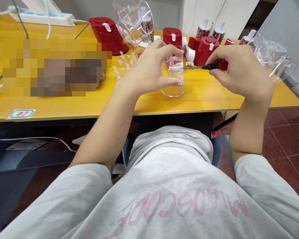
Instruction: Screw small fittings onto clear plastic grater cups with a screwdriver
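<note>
My left hand (153,68) grips a clear plastic part (173,90) with a round rim, thumb and fingers around its sides, close above the table. In my right hand (241,68) is a screwdriver (210,66) with a black handle, pinched between thumb and fingers. Its metal shaft points left and the tip meets the clear part; whether a screw sits there is too small to tell. Just behind both hands stand red housings (206,49) with white clips, and a small white piece (190,53).
Metal drums (218,31) with white ends stand at the back. Clear plastic parts (271,54) lie at the right and more clear parts (133,23) are stacked behind. A larger red housing (107,35) and a power strip (43,17) are at the left. One area is blurred out.
</note>
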The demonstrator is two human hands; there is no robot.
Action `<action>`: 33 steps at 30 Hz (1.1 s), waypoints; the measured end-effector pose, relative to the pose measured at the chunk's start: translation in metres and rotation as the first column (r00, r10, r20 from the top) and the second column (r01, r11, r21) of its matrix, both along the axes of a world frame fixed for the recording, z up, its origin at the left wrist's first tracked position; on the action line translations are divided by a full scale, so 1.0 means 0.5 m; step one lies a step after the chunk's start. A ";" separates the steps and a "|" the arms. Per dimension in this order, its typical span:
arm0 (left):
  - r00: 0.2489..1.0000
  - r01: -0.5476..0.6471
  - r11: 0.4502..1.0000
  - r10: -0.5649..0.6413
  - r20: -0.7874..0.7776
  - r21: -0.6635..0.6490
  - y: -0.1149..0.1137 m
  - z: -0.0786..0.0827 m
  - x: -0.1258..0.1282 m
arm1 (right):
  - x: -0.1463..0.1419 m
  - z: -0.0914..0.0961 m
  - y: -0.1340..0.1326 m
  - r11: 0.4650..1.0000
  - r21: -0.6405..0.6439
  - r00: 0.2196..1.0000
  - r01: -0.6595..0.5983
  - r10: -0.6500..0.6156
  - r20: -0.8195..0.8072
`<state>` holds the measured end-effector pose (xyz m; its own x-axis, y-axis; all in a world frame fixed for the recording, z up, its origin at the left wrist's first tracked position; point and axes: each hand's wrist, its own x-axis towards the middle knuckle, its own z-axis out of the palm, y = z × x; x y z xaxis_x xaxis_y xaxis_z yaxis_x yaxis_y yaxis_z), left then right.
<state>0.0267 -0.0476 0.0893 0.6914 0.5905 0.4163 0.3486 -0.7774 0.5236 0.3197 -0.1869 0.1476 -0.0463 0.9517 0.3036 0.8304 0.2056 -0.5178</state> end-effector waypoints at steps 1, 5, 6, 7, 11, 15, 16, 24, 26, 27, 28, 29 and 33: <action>1.000 -0.001 1.000 0.001 0.003 0.002 -0.002 0.000 0.001 | 0.000 0.000 0.000 1.000 -0.007 1.000 -0.002 0.002 -0.011; 1.000 0.005 1.000 -0.005 0.004 0.003 -0.008 0.002 0.001 | -0.006 0.006 -0.011 0.999 0.041 1.000 -0.009 0.009 -0.010; 1.000 0.007 1.000 -0.007 0.003 0.001 -0.008 0.002 0.000 | -0.007 0.009 -0.015 0.999 0.050 1.000 -0.014 0.014 -0.009; 1.000 0.014 1.000 -0.014 0.002 0.000 -0.007 0.001 0.000 | -0.008 0.011 -0.019 0.998 0.051 1.000 -0.022 0.023 -0.014; 0.996 0.062 0.998 -0.062 0.057 -0.009 0.015 -0.018 0.001 | 0.009 -0.001 -0.016 0.995 0.058 0.997 -0.080 0.080 -0.003; 0.947 0.119 0.993 -0.106 0.305 -0.025 0.065 -0.061 0.012 | 0.047 -0.044 0.025 0.945 0.292 0.985 -0.150 0.118 0.124; 0.927 0.147 0.989 -0.134 0.350 -0.009 0.079 -0.073 0.015 | 0.054 -0.053 0.034 0.928 0.334 0.983 -0.166 0.127 0.135; 0.864 0.220 0.968 -0.252 0.437 0.124 0.127 -0.117 0.016 | 0.056 -0.039 0.019 0.780 0.558 0.955 -0.284 0.280 0.094; 0.879 0.204 0.975 -0.221 0.423 0.086 0.125 -0.116 0.017 | 0.053 -0.031 0.014 0.721 0.633 0.943 -0.282 0.331 0.043; 0.882 0.200 0.977 -0.214 0.419 0.077 0.123 -0.116 0.018 | 0.052 -0.029 0.016 0.704 0.658 0.938 -0.265 0.345 0.008; 0.882 0.202 0.976 -0.218 0.418 0.082 0.123 -0.116 0.021 | 0.052 -0.027 0.022 0.706 0.667 0.935 -0.238 0.351 -0.038; 0.879 0.208 0.973 -0.231 0.418 0.099 0.123 -0.117 0.025 | 0.051 -0.027 0.031 0.728 0.654 0.933 -0.208 0.348 -0.091; 0.848 0.218 0.959 -0.279 0.451 0.183 0.126 -0.125 0.050 | 0.044 -0.024 0.070 0.845 0.512 0.901 -0.154 0.334 -0.279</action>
